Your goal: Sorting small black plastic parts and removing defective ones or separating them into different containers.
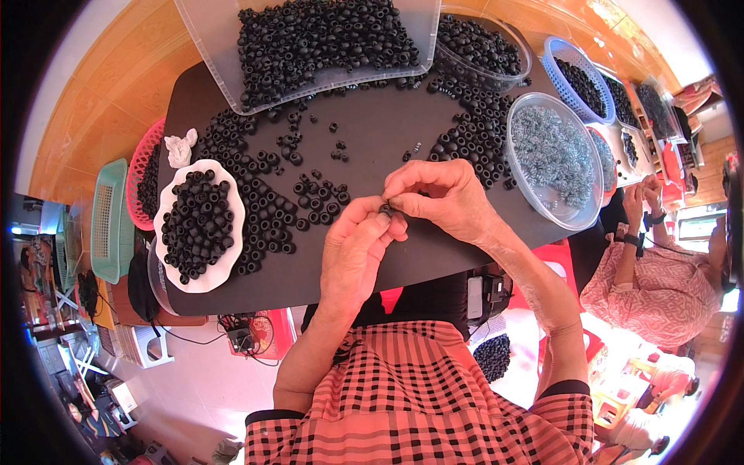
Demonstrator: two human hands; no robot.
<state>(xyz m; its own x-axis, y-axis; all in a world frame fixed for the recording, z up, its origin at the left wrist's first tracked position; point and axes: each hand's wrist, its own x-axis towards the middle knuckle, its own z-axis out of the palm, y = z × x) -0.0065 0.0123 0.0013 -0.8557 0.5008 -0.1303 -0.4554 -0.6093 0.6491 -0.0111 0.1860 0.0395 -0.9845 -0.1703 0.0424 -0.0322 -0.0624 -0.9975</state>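
Over the near middle of the dark table (pixel 364 147), my two hands meet fingertip to fingertip. Between thumb and fingers, my left hand (pixel 355 244) pinches a small black plastic piece (pixel 385 208), mostly covered by the fingers. My right hand (pixel 448 200) is closed in a pinch against it; whatever its fingertips hold is too small and hidden to name. Loose round black pieces with holes (pixel 267 213) lie left of my hands, and more (pixel 473 143) lie beyond my right hand. A small silvery coil, seemingly a spring (pixel 417 147), lies just past my right fingers.
A white scalloped plate (pixel 238 232) of black pieces stands left. At the back are a clear bin (pixel 209 58) and a round tub (pixel 527 58) of them. Right sits a clear bowl (pixel 593 209) of small coils, near a blue basket (pixel 550 54). Another person (pixel 651 283) works at right.
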